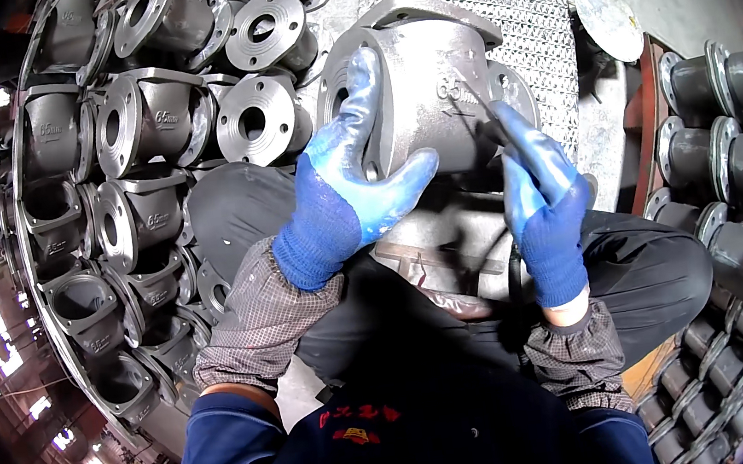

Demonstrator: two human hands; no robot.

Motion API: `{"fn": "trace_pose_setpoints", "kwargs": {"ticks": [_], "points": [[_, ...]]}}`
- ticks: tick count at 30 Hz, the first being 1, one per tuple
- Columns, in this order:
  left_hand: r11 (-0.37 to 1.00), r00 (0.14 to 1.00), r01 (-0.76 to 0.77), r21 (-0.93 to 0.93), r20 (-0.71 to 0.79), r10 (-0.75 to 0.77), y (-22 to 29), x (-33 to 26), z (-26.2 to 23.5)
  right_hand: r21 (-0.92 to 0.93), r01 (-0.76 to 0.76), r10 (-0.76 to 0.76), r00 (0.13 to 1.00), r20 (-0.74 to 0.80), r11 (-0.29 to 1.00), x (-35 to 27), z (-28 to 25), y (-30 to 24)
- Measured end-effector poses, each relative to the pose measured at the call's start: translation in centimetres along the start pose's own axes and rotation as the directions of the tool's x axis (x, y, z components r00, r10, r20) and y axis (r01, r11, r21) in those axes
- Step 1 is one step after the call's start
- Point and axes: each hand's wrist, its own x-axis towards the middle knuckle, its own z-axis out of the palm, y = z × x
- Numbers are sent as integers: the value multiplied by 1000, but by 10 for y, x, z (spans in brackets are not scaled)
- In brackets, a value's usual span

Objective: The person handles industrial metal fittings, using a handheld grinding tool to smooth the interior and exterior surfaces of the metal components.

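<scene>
A grey cast-metal valve body (432, 85) with round end flanges lies in front of me, over the patterned metal surface. My left hand (350, 170), in a blue coated glove, steadies its left flange, the index finger stretched along the flange and the thumb toward the body's near side. At the right of the casting, my right hand (540, 183), gloved alike, is closed round a thin dark hand tool (495, 119). This tool slants up toward the casting's surface, which bears raised marks. Its exact kind and whether its tip touches the metal I cannot make out.
Similar flanged castings (140, 121) are stacked in rows at the left. More flanged pieces (719, 152) stand at the right beside a reddish-brown edge (648, 119). A pale round disc (608, 20) lies at the far right. My bent knees flank the work spot.
</scene>
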Motion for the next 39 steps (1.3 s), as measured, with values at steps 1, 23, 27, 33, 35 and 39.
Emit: {"fn": "trace_pose_setpoints", "kwargs": {"ticks": [1, 23, 27, 33, 35, 39], "points": [[999, 999, 47, -4, 24, -46, 4, 1, -1, 15, -31, 31, 999, 9, 999, -1, 3, 0], [999, 998, 28, 41, 55, -30, 4, 4, 0, -25, -84, 84, 996, 39, 996, 3, 1, -1], [999, 999, 26, -19, 31, -25, 5, 4, 1, -41, -110, 112, 992, 49, 993, 4, 1, 0], [987, 983, 136, -85, 137, -123, 9, 3, -2, -89, -74, 80, 994, 75, 993, 5, -1, -1], [981, 978, 161, -110, 150, -143, 11, 4, -3, -23, -105, 106, 993, 52, 994, 4, 0, 0], [970, 974, 198, -139, 141, -178, 11, 3, -2, -37, -129, 131, 990, 52, 991, 5, -1, -2]]}}
